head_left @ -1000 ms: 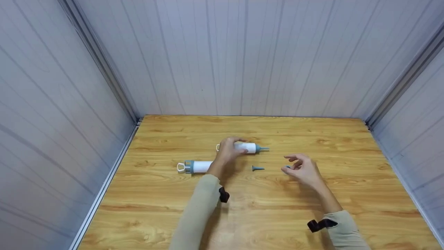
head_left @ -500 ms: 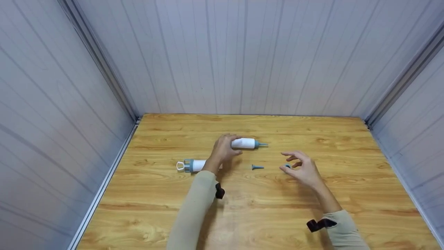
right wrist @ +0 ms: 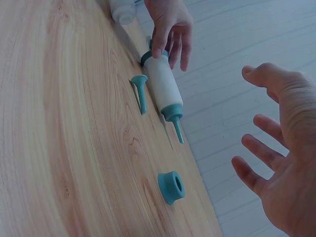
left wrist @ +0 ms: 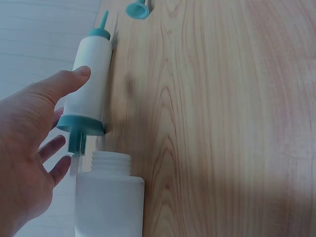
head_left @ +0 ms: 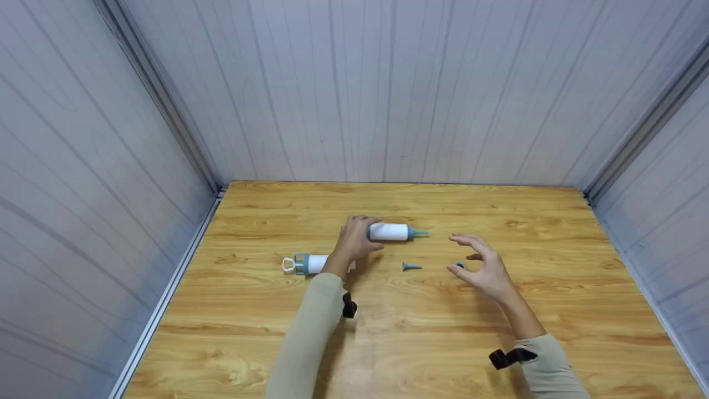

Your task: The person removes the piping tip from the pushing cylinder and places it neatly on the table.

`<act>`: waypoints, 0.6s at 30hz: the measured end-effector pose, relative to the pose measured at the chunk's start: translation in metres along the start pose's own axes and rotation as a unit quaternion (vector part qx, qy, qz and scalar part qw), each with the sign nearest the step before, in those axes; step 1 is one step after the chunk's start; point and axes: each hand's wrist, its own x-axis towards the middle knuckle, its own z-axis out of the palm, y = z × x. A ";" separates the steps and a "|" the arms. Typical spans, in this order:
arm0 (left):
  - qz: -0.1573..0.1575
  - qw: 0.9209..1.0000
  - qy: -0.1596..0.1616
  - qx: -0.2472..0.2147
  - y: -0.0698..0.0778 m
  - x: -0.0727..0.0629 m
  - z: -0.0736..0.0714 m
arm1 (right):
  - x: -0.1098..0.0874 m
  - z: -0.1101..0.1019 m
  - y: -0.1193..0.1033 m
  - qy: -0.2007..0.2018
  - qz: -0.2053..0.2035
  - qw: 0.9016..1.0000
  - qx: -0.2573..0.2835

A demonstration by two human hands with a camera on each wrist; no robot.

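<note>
A white syringe-like tube (head_left: 390, 231) with a teal collar and a thin teal nozzle lies on the table. My left hand (head_left: 353, 238) is around its collar end, thumb and fingers spread apart; whether they touch it I cannot tell. Farther right, my right hand (head_left: 490, 274) hovers with parted fingers beside a teal ring cap (right wrist: 170, 186), which lies on the tabletop and is partly hidden in the head view. Between the hands lies a teal flared nozzle (head_left: 411, 266).
A second white tube (head_left: 317, 264) with a teal collar and white loop handle lies left, partly behind my left arm. Its threaded neck (left wrist: 111, 163) shows in the left wrist view. Pale panels (head_left: 360, 100) wall the wooden table (head_left: 415, 338) at back and sides.
My left hand has drawn back to the tube's collar end, its grasp loosened. My right fingers have spread away from the teal ring cap, which stays in place.
</note>
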 end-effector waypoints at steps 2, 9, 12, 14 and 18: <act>-0.002 1.000 -0.005 -0.001 -0.009 0.004 0.004 | 0.000 0.000 0.001 0.000 -0.002 1.000 0.003; -0.012 1.000 -0.012 -0.003 -0.019 0.009 0.012 | 0.001 -0.001 0.003 -0.007 -0.008 0.998 0.067; -0.023 1.000 -0.017 0.001 -0.004 -0.002 -0.001 | 0.001 -0.002 0.003 -0.010 -0.002 0.995 0.104; -0.033 0.999 -0.019 -0.002 0.007 -0.011 -0.009 | 0.001 -0.002 0.004 -0.011 0.000 0.992 0.123; -0.021 1.000 -0.003 0.012 -0.009 -0.005 0.000 | 0.001 -0.003 0.005 -0.012 0.001 0.988 0.151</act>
